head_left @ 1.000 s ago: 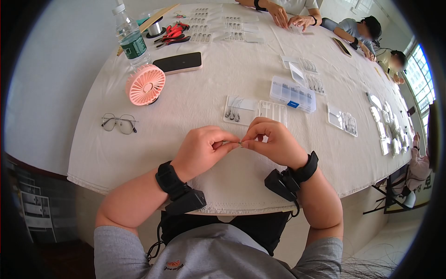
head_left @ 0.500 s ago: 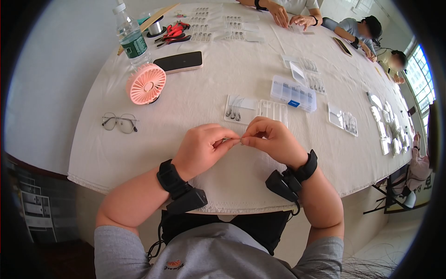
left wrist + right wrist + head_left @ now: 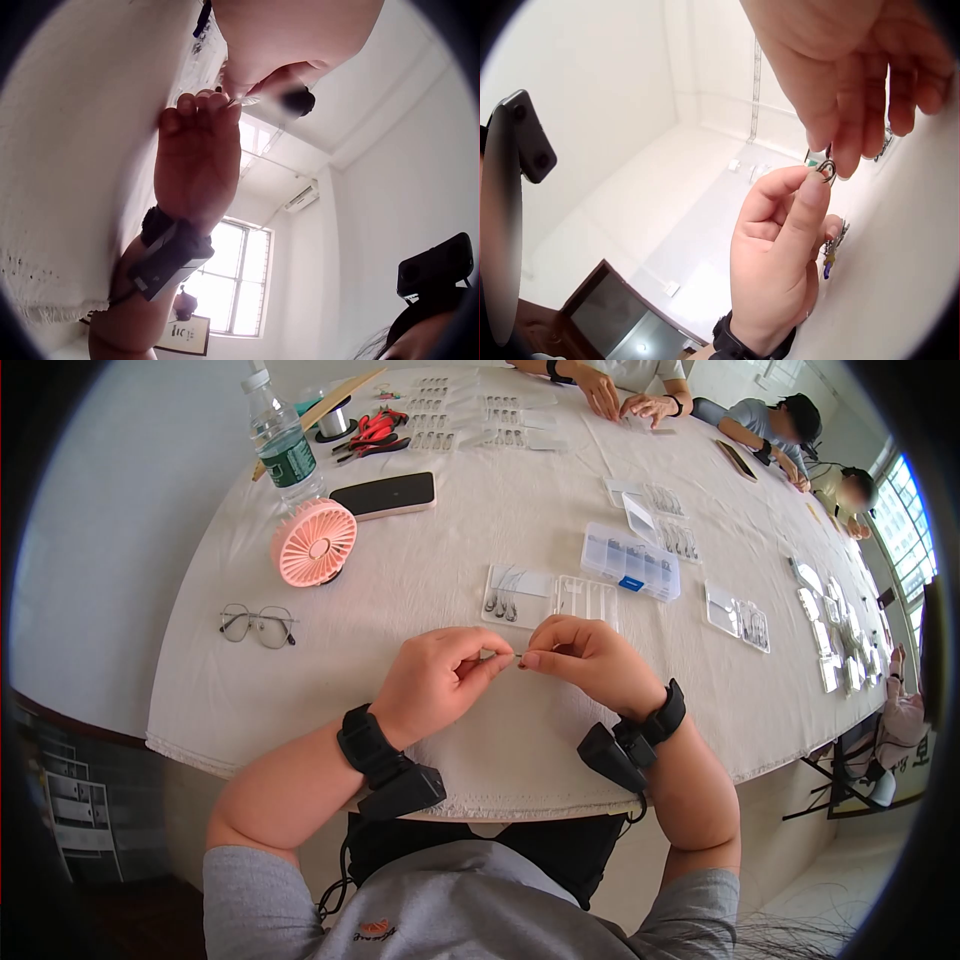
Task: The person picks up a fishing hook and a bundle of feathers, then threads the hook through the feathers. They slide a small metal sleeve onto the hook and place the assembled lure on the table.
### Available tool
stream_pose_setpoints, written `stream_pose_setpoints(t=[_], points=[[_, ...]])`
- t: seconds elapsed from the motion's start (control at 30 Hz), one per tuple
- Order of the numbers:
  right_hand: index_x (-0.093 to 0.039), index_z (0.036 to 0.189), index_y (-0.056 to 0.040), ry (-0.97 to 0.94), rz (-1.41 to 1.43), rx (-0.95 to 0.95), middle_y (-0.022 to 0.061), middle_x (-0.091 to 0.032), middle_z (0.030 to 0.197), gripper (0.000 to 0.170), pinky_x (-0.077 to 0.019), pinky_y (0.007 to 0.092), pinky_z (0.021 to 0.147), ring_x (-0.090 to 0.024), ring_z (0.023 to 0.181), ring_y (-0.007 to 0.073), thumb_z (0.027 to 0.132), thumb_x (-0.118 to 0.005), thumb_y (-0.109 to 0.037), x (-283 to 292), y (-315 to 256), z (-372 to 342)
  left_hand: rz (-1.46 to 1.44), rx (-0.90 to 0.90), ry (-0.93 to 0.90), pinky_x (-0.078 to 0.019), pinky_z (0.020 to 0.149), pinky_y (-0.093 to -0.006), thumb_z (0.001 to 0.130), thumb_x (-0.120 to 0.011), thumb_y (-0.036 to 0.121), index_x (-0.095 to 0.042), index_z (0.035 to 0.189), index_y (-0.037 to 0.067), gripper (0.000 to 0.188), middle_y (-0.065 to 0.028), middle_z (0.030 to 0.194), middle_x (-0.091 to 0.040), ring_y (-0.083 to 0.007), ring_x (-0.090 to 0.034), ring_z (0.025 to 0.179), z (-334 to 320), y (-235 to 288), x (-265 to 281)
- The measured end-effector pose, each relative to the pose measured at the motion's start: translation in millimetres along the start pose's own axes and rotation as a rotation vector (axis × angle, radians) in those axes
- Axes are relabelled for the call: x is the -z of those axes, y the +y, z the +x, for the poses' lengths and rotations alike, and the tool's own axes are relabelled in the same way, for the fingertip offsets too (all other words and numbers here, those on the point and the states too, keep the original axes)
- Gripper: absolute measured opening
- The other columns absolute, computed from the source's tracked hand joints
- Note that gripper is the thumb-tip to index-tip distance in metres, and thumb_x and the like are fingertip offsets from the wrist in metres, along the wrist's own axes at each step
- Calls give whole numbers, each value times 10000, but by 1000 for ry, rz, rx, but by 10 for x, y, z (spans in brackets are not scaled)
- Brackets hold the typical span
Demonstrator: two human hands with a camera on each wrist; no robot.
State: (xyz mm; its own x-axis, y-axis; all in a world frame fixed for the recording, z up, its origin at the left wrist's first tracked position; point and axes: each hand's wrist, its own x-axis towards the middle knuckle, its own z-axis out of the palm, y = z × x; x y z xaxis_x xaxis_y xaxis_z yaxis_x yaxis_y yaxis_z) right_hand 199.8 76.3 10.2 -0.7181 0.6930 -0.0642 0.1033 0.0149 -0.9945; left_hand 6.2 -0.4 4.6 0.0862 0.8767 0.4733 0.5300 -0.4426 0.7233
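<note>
My left hand (image 3: 435,680) and right hand (image 3: 590,663) meet fingertip to fingertip above the tablecloth. Between them is a small dark piece of bent metal wire (image 3: 827,170), looped like a fish hook. In the right wrist view, the left thumb and forefinger pinch its looped part. The right thumb and forefinger close on its other end, which they largely hide. Just beyond the hands lies an open clear plastic case (image 3: 542,618), with several large hooks (image 3: 503,605) in its left half. In the left wrist view the metal piece is mostly covered by fingers.
Behind the case sits a clear compartment box (image 3: 630,563) with a blue latch. Glasses (image 3: 258,625), a pink fan (image 3: 314,544), a phone (image 3: 384,495), a water bottle (image 3: 283,440) and red-handled pliers (image 3: 378,428) lie to the left. Other people work around the table.
The right hand has shifted slightly right, and a narrow gap between the two hands' fingertips now shows the dark piece. The left hand has hardly moved.
</note>
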Motion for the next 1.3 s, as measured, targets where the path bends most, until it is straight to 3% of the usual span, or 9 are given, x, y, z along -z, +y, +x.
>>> stream_pose_setpoints(t=[0.23, 0.53, 0.8, 1.3], points=[[-662, 839, -19, 9, -191, 163, 10, -582, 849, 83, -422, 215, 659, -507, 729, 79, 833, -660, -102, -8, 30, 10, 21, -11, 6, -328, 447, -232, 783, -679, 20, -648, 855, 42, 81, -30, 574, -483, -85, -395, 474, -11, -8, -8], [-624, 895, 2, -66, 5, -7, 15, -617, 835, 110, -447, 212, 705, -549, 781, 61, 869, -618, -105, -9, 20, 2, 44, -62, 11, -363, 456, -242, 774, -684, 21, -648, 855, 50, 93, -53, 621, -552, -115, -444, 477, -10, -29, -12], [-609, 918, 8, -115, -63, -32, 20, -622, 837, 159, -440, 212, 723, -547, 798, 70, 899, -587, -148, 7, 4, -7, 150, -185, 24, -436, 504, -275, 753, -694, 22, -651, 854, 68, 119, -65, 681, -608, -184, -527, 521, -6, -45, -4], [-604, 924, -13, -96, 37, 31, -10, -586, 818, 102, -424, 198, 702, -518, 772, 50, 894, -590, -109, -53, 25, 9, 82, -146, 18, -413, 488, -259, 758, -684, 1, -647, 864, 58, 126, -63, 680, -602, -158, -507, 506, -9, -61, -2]])
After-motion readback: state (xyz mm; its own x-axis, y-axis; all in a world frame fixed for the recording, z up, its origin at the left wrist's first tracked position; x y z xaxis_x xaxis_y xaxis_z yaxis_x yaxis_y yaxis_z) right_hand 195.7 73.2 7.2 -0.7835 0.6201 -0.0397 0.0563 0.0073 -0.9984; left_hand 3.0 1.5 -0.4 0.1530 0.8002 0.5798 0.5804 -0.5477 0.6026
